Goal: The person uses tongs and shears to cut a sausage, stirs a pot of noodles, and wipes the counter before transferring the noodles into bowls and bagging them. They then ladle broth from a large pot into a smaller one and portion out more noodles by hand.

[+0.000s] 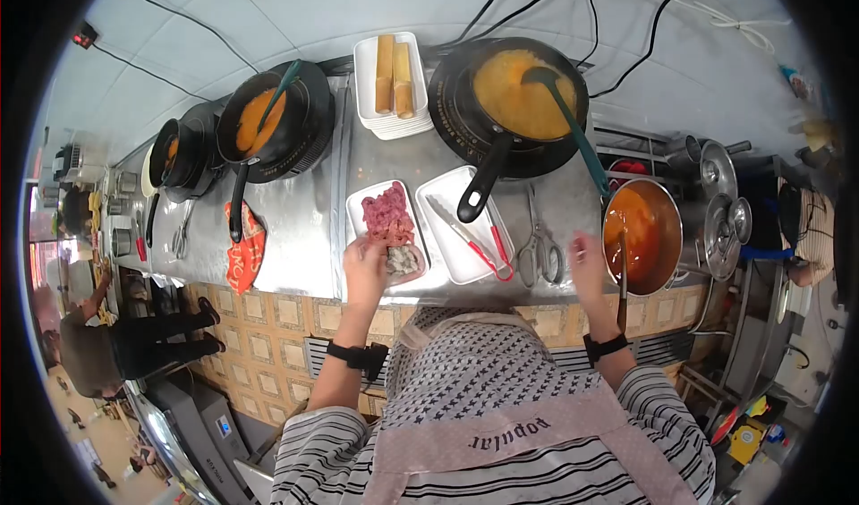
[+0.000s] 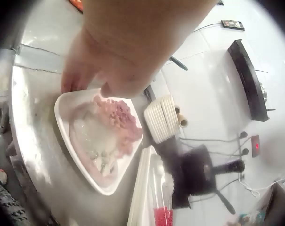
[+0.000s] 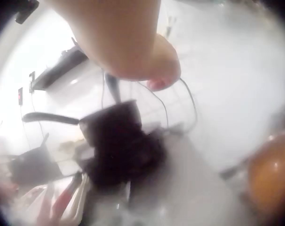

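My left hand (image 1: 365, 271) grips the near left rim of a white tray (image 1: 422, 253). In the left wrist view its fingers (image 2: 76, 77) bend at the rim, with the thumb close over the food. Pink pieces of raw-looking meat (image 1: 386, 212) fill the far part of this tray, and whitish pieces (image 1: 403, 260) lie at the near end. Off to the right my right hand (image 1: 588, 268) hangs loosely curled, holding nothing, between scissors (image 1: 540, 259) and a steel pot (image 1: 677, 237) of orange-red liquid. Its view is blurred.
Red-handled tongs (image 1: 474, 244) lie in a second white tray (image 1: 431, 203). Behind stand a black pan (image 1: 573, 76) of yellow-orange food with a green ladle (image 1: 573, 125), and stacked trays (image 1: 404, 131) bearing two bamboo pieces (image 1: 385, 76). More pans (image 1: 295, 134) stand left, near an orange cloth (image 1: 245, 253).
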A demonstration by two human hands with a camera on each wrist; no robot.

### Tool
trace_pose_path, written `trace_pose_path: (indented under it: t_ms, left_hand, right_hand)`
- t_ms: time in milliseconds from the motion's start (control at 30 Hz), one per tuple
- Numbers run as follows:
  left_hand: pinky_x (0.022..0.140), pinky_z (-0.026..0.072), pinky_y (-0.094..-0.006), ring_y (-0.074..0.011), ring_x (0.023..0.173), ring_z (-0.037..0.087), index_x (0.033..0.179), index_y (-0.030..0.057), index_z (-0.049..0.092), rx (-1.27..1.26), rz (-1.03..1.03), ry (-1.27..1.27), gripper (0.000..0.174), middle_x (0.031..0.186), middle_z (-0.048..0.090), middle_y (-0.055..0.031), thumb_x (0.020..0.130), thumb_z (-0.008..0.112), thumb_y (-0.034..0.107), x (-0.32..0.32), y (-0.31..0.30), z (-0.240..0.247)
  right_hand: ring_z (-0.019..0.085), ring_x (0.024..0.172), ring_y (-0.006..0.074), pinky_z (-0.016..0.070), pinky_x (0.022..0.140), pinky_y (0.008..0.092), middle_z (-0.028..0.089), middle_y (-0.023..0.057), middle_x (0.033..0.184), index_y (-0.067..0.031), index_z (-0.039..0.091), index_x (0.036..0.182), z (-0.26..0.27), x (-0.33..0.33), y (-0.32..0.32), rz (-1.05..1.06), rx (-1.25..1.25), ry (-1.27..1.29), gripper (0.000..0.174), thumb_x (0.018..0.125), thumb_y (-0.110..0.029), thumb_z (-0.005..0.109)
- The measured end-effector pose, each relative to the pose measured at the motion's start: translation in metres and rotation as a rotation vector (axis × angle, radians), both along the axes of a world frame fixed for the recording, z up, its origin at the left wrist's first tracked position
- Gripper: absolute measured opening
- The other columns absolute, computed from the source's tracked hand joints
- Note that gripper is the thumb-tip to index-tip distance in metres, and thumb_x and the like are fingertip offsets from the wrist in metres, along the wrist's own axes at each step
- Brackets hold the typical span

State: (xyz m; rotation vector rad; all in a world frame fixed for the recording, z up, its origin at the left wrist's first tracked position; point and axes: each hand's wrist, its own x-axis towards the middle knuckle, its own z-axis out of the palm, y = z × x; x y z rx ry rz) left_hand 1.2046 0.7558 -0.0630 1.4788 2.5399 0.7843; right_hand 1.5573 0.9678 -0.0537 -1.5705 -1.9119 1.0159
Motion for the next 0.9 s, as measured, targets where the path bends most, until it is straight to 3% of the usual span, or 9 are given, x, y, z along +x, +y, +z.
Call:
trace_pose_path:
  t_ms: [67, 200, 433, 533, 633, 667, 767, 800, 900]
  left_hand:
    - [0.093, 0.0333, -0.0432, -0.0333, 0.107, 0.043, 0.093, 0.0159, 0.067, -0.113, -0.187, 0.071, 0.027, 0.110, 0.049, -0.0117, 0.067, 0.068, 0.013, 0.005, 0.016, 0.007]
    - [0.096, 0.0258, -0.0454, -0.0304, 0.114, 0.036, 0.084, 0.0180, 0.069, -0.243, -0.470, 0.108, 0.023, 0.115, 0.043, -0.0081, 0.061, 0.072, 0.017, 0.002, 0.042, 0.002]
    - [0.093, 0.0259, -0.0496, -0.0296, 0.112, 0.036, 0.081, 0.0137, 0.066, -0.434, -0.893, 0.189, 0.021, 0.115, 0.043, -0.0091, 0.060, 0.068, 0.018, -0.030, 0.061, 0.006]
    - [0.090, 0.0268, -0.0488, -0.0257, 0.109, 0.039, 0.085, 0.0135, 0.064, -0.352, -1.040, 0.182, 0.025, 0.103, 0.051, -0.0030, 0.061, 0.067, 0.020, -0.044, 0.055, -0.005]
    - [0.089, 0.0268, -0.0493, -0.0240, 0.106, 0.041, 0.088, 0.0158, 0.063, -0.343, -1.121, 0.083, 0.026, 0.091, 0.056, 0.0022, 0.063, 0.066, 0.021, -0.054, 0.054, -0.002]
    - [0.089, 0.0267, -0.0493, -0.0240, 0.106, 0.042, 0.086, 0.0160, 0.063, -0.341, -1.143, 0.059, 0.024, 0.090, 0.057, 0.0022, 0.063, 0.066, 0.021, -0.057, 0.054, -0.001]
    - [0.089, 0.0267, -0.0485, -0.0241, 0.104, 0.043, 0.081, 0.0157, 0.062, -0.332, -1.140, -0.057, 0.019, 0.091, 0.058, 0.0016, 0.063, 0.066, 0.020, -0.069, 0.057, 0.017]
    - [0.089, 0.0267, -0.0481, -0.0242, 0.104, 0.044, 0.080, 0.0155, 0.062, -0.331, -1.127, -0.105, 0.017, 0.091, 0.058, 0.0013, 0.063, 0.065, 0.020, -0.073, 0.057, 0.029]
    - [0.087, 0.0280, -0.0456, -0.0245, 0.102, 0.045, 0.076, 0.0144, 0.062, -0.292, -0.985, -0.071, 0.013, 0.092, 0.058, 0.0000, 0.063, 0.065, 0.017, -0.089, 0.053, 0.076]
  right_hand:
    - [0.053, 0.088, 0.0340, 0.0448, 0.078, 0.0410, 0.051, 0.0181, 0.098, -0.0034, 0.053, 0.112, -0.037, -0.004, -0.025, 0.298, 0.192, -0.217, 0.040, 0.074, -0.011, 0.064]
    - [0.045, 0.101, 0.0401, 0.0410, 0.087, 0.0445, 0.043, 0.0226, 0.113, -0.0045, 0.047, 0.121, -0.049, -0.025, -0.051, 0.308, 0.334, -0.442, 0.056, 0.069, -0.012, 0.067]
    - [0.053, 0.095, 0.0420, 0.0440, 0.082, 0.0457, 0.052, 0.0270, 0.104, -0.0026, 0.039, 0.126, -0.052, -0.042, -0.063, 0.044, 0.102, -0.288, 0.064, 0.066, -0.003, 0.062]
    - [0.054, 0.099, 0.0434, 0.0448, 0.084, 0.0439, 0.053, 0.0311, 0.108, -0.0014, 0.035, 0.129, -0.034, -0.039, -0.077, -0.114, -0.010, -0.074, 0.067, 0.067, 0.001, 0.058]
    - [0.049, 0.114, 0.0304, 0.0388, 0.094, 0.0356, 0.050, 0.0186, 0.118, -0.0033, 0.031, 0.134, -0.037, -0.028, -0.109, -0.226, -0.027, -0.030, 0.070, 0.068, 0.006, 0.052]
    - [0.056, 0.099, 0.0272, 0.0434, 0.085, 0.0346, 0.056, 0.0154, 0.110, -0.0042, 0.034, 0.131, -0.037, -0.031, -0.118, -0.213, 0.198, 0.067, 0.067, 0.070, 0.001, 0.061]
    - [0.050, 0.089, 0.0134, 0.0415, 0.080, 0.0270, 0.053, 0.0037, 0.102, -0.0051, 0.036, 0.129, -0.021, -0.027, -0.136, -0.293, -0.135, 0.265, 0.064, 0.073, -0.003, 0.067]
    - [0.045, 0.079, 0.0081, 0.0401, 0.073, 0.0232, 0.049, -0.0007, 0.090, -0.0045, 0.040, 0.126, 0.003, -0.040, -0.134, -0.304, -0.157, 0.296, 0.059, 0.076, -0.008, 0.070]
    - [0.046, 0.077, 0.0078, 0.0406, 0.071, 0.0229, 0.051, -0.0010, 0.086, -0.0029, 0.045, 0.122, 0.038, -0.063, -0.104, -0.187, -0.187, 0.413, 0.053, 0.076, -0.010, 0.071]
